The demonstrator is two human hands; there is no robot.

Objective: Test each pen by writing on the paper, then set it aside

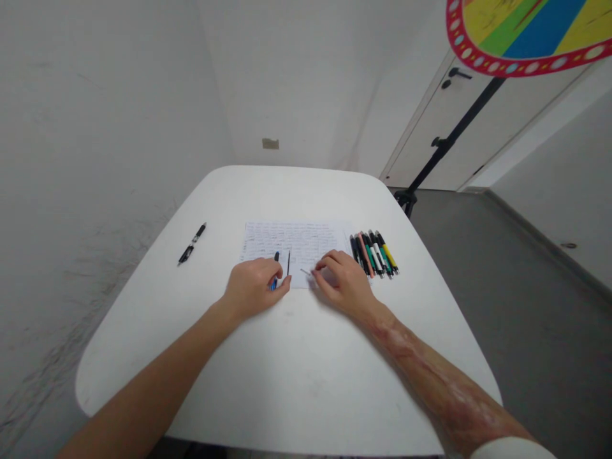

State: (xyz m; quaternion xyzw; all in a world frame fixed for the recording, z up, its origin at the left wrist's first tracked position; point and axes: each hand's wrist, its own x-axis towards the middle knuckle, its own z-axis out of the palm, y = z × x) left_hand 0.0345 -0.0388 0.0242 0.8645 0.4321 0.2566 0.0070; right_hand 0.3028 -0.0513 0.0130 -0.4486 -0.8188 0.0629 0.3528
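A sheet of paper (296, 242) covered in handwriting lies on the white table (287, 370). My left hand (253, 290) rests at the sheet's near edge, fingers curled round a blue and black pen (275, 271). A thin dark refill (289, 262) lies on the paper just beside it. My right hand (342, 280) sits on the sheet's near right corner, its fingertips pinched on a small thin part (306, 272) that I cannot make out clearly. A row of several coloured pens (373, 253) lies right of the paper, close to my right hand.
A single black pen (192, 243) lies apart on the table's left side. Beyond the table's far right corner stands a black pole (449, 140) carrying a colourful wheel (530, 32), with a white door (459, 121) behind it. Grey floor runs along the right.
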